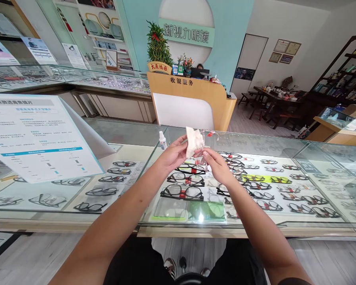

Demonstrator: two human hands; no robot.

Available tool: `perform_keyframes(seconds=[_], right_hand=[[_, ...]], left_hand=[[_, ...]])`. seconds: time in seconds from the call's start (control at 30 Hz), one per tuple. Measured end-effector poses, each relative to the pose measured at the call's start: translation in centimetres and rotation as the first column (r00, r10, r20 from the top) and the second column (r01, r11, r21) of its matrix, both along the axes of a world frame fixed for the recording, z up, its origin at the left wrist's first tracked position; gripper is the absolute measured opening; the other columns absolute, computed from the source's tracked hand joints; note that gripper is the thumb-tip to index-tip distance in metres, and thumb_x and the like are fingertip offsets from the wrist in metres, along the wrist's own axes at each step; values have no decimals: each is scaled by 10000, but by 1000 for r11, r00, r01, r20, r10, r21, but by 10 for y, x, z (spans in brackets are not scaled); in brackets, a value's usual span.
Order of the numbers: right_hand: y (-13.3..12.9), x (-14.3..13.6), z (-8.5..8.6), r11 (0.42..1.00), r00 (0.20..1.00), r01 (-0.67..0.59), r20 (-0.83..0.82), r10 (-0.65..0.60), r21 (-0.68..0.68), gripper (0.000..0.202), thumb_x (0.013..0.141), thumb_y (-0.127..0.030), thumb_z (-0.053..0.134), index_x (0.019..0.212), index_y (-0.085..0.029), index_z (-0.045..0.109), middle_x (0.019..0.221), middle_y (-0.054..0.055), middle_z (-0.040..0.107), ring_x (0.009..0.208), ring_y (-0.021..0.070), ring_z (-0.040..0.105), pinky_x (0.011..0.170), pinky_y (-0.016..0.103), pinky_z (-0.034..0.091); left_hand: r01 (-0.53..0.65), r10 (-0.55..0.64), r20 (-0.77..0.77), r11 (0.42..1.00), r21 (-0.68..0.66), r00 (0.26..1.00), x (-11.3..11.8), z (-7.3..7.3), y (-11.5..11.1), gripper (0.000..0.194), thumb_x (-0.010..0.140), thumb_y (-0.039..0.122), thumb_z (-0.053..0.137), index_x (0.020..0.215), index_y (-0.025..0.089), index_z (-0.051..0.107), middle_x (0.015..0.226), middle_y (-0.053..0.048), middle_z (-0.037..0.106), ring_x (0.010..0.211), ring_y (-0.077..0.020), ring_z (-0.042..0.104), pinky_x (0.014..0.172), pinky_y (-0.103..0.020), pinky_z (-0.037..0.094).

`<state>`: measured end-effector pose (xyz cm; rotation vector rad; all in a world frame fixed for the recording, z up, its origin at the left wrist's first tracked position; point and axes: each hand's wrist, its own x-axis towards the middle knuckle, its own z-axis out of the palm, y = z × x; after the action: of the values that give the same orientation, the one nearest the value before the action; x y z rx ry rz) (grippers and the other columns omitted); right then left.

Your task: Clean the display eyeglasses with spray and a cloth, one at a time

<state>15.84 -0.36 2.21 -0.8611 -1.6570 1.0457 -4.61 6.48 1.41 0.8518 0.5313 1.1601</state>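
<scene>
My left hand (175, 155) is closed on a cream-white cloth (192, 141), held above the glass display counter. Pinched in the fingers of my right hand (218, 165) is a pair of eyeglasses (203, 159) with a pale, see-through frame; a small red tag shows near it. The cloth lies against the eyeglasses, and my two hands almost meet there. Part of the frame is hidden behind the cloth and fingers. Just left of the cloth, a small white spray bottle (162, 140) stands upright on the counter.
Rows of eyeglasses (182, 192) lie under the counter glass (287, 225). A large printed sign (41, 134) stands on the left. Farther back are a wooden cashier desk (192, 85), with a person partly hidden behind its monitor, and a dark wooden table (273, 95) with stools.
</scene>
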Motion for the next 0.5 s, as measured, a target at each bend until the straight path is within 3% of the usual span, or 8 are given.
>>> perform_keyframes(seconds=[0.37, 0.5], right_hand=[[-1, -6, -5, 999, 999, -48, -3, 48, -3, 544, 1063, -741, 552, 1192, -270, 793, 1166, 68, 793, 896, 210, 672, 884, 382, 605], [-1, -10, -7, 998, 998, -58, -27, 58, 17, 523, 1067, -721, 562, 1177, -263, 788, 1162, 71, 785, 910, 212, 678, 867, 379, 614]], left_hand=[[-108, 117, -101, 990, 91, 988, 15, 2, -15, 561, 815, 404, 983, 1243, 236, 662, 877, -4, 752, 661, -148, 632, 672, -314, 493], [-208, 220, -134, 973, 95, 966, 22, -1, -18, 607, 780, 432, 1001, 1231, 245, 641, 957, -13, 762, 720, -154, 641, 667, -306, 469]])
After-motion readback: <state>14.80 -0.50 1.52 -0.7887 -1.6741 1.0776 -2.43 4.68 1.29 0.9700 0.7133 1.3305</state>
